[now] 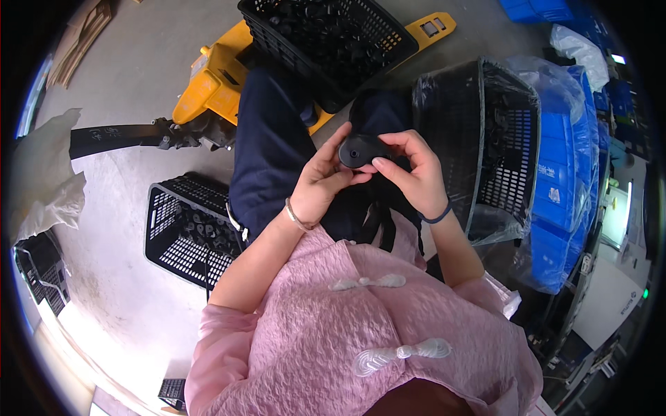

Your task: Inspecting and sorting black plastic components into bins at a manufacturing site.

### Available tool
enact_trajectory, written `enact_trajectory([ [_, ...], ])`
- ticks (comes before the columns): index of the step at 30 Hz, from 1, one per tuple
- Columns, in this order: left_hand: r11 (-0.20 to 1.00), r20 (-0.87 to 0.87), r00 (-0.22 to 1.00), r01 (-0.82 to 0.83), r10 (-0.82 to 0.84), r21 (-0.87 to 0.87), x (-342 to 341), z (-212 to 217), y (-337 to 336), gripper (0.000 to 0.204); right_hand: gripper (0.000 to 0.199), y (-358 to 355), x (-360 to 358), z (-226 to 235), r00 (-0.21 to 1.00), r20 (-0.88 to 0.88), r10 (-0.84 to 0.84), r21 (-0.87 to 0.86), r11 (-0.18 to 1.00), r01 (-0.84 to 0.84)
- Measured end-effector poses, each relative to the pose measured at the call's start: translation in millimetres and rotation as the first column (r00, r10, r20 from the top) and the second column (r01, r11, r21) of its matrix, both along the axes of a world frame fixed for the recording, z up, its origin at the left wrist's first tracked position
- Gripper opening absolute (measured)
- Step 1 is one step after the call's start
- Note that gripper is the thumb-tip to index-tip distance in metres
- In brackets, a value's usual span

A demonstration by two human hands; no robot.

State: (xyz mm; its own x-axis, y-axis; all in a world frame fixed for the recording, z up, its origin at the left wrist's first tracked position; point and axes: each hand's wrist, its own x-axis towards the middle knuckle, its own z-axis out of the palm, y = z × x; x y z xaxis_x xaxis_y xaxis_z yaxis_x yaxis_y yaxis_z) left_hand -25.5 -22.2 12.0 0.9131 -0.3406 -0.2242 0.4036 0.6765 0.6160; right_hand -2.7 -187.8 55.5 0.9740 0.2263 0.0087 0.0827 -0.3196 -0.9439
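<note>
Above my lap, both hands hold one black rounded part [362, 150] with a small hole near its left end. Fingers and thumb of my left hand [320, 179] curl round its left side and underside. My right hand [418, 173] pinches its right end between thumb and fingers. Just beyond my knees stands a black plastic crate [277, 41] filled with many small black parts. To my left, a second black crate [157, 222] has similar parts in it.
A yellow pallet truck [220, 73] sits under the far crate, its black handle [114, 141] reaching left. At right stand a plastic-wrapped black crate [476, 139] and stacked blue bins [563, 187]. A pale torn sack [48, 180] is at far left, cardboard [80, 38] behind it.
</note>
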Motion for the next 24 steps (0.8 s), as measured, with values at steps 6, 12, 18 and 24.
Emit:
enact_trajectory([
  [6,0.856,-0.285,0.917,0.102,-0.279,-0.507,8,2,13,0.039,0.031,2,-5,11,0.808,0.497,0.316,-0.418,0.903,-0.096],
  [12,0.982,-0.119,0.992,0.014,-0.037,-0.189,2,8,8,0.043,0.049,-6,-6,6,0.962,0.25,0.112,-0.173,0.983,-0.069],
  [18,0.989,-0.018,1.0,-0.002,0.0,-0.149,1,5,9,0.054,0.049,-7,-8,8,0.985,0.138,0.101,-0.086,0.992,-0.09],
  [24,0.994,-0.011,1.0,-0.016,0.015,-0.104,2,3,8,0.056,0.047,0,-3,10,0.893,0.392,0.22,-0.368,0.927,-0.067],
])
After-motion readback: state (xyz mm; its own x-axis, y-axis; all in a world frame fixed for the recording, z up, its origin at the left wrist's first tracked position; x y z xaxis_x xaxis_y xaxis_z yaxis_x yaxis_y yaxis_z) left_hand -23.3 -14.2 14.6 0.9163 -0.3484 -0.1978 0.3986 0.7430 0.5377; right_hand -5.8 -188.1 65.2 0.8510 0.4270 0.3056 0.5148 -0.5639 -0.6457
